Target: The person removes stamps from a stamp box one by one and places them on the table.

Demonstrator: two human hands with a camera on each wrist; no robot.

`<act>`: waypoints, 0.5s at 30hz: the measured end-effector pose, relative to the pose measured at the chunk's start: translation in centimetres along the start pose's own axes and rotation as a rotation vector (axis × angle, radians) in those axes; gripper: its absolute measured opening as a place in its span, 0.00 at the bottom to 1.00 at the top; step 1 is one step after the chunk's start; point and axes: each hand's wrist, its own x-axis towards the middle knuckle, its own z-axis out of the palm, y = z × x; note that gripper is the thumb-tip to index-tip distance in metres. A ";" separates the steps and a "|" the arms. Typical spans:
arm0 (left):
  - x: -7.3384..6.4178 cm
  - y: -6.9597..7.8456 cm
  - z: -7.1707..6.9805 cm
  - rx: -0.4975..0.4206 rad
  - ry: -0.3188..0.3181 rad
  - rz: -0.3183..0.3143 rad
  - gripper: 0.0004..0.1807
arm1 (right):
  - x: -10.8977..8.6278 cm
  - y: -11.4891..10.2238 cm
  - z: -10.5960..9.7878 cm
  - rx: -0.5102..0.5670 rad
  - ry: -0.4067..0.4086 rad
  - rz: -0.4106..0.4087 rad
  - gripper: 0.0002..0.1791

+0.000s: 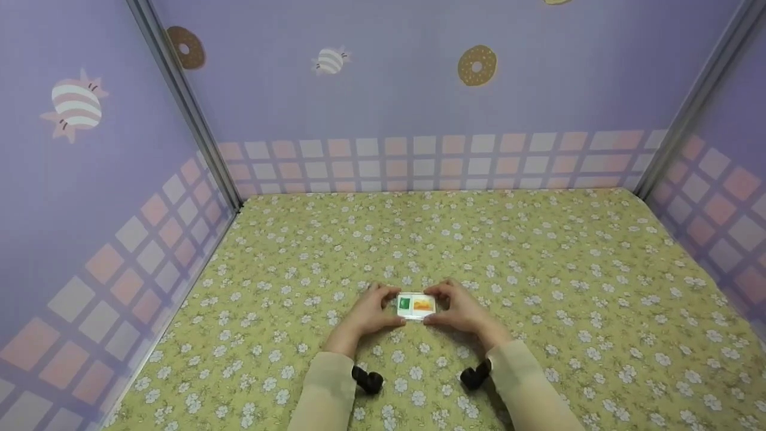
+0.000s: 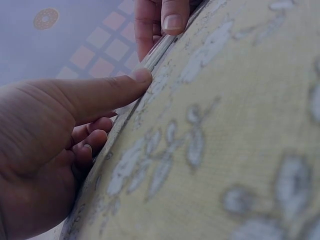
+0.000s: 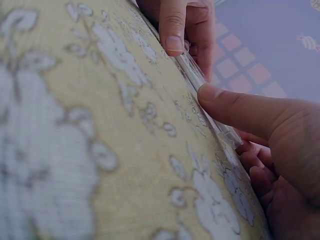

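Observation:
A small flat clear plastic case (image 1: 416, 306) lies low at the tablecloth, with a green picture on its left part and an orange one on its right part. My left hand (image 1: 374, 312) pinches its left end between thumb and fingers. At the opposite end, my right hand (image 1: 461, 308) grips it the same way. In the right wrist view the clear edge of the case (image 3: 192, 72) shows between the two thumbs. Seen from the left wrist, the case (image 2: 159, 52) appears only as a thin edge; its printed face is hidden there.
A yellow-green tablecloth (image 1: 514, 251) with white flowers spreads around both hands. Purple walls (image 1: 395, 102) with pink and white squares enclose it at the back, left and right. A black wrist device (image 1: 367, 380) sits at the left cuff, another (image 1: 476, 376) at the right.

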 end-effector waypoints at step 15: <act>0.0 -0.1 0.1 -0.012 0.000 -0.017 0.38 | 0.1 0.1 -0.1 0.019 -0.009 0.026 0.32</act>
